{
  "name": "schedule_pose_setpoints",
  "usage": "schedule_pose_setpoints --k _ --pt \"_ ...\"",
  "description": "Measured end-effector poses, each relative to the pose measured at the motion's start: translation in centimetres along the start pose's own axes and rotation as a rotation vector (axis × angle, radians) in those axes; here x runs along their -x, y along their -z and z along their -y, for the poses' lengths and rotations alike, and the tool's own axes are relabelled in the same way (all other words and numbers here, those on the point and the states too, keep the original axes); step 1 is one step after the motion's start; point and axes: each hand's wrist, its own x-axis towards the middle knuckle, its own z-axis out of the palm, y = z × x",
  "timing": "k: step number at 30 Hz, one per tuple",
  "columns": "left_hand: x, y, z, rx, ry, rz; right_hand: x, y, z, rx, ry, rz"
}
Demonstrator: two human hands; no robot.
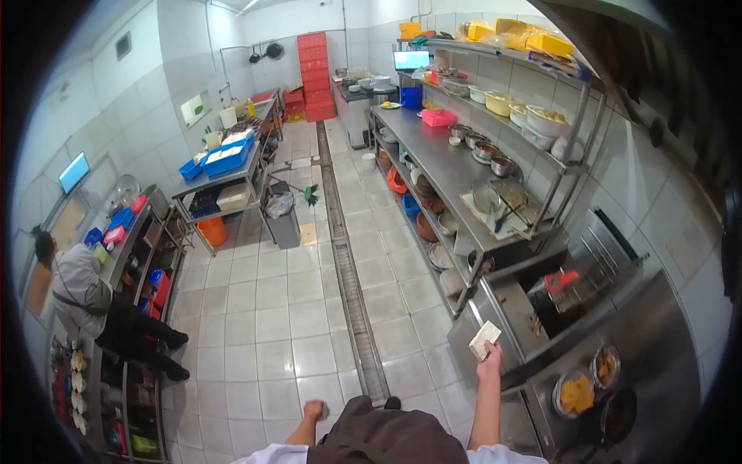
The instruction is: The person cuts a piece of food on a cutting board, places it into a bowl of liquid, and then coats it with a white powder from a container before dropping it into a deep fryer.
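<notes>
My right hand [492, 362] is closed around a pale, flat rectangular block [485, 339], held out at the front corner of the fryer. The block's upper part sticks out past my fingers. Close by, a fry basket with a red handle [560, 280] sits at the fryer [553, 309]. My left hand [315, 409] hangs low beside my dark apron [386, 435], over the tiled floor, with its fingers curled in and nothing showing in them.
Metal bowls of yellow food [575, 394] stand by a dark pan [619, 415] at right. A long steel counter [433, 147] runs ahead under shelves. A floor drain [348, 286] splits the aisle. At left, a person [81, 290] stands by another counter; a grey bin [283, 224] stands beyond.
</notes>
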Motion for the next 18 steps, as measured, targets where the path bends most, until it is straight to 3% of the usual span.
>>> schedule_pose_setpoints --k 1,3,5,11,15,18 --pt "-0.8 -0.2 -0.5 -0.267 -0.142 0.258 -2.4 -2.5 0.4 -0.018 0.012 -0.014" --pt "-1.0 -1.6 -0.1 -0.043 0.151 0.447 -6.9 -6.0 0.1 -0.042 0.042 -0.007" --pt "-0.8 0.0 -1.3 -0.247 -0.173 0.592 -9.9 -9.9 0.4 -0.041 0.021 0.016" --pt "-7.9 1.7 -5.2 -0.236 -0.151 0.504 -19.4 -14.2 -1.1 -0.023 -0.052 0.038" --pt "-16.6 2.7 -7.8 -0.266 -0.195 0.491 -24.1 -11.8 -0.1 -0.007 0.019 -0.177" --pt "-25.6 3.5 -10.6 -0.370 -0.334 0.496 -26.8 -9.2 1.8 -0.020 0.103 -0.410"
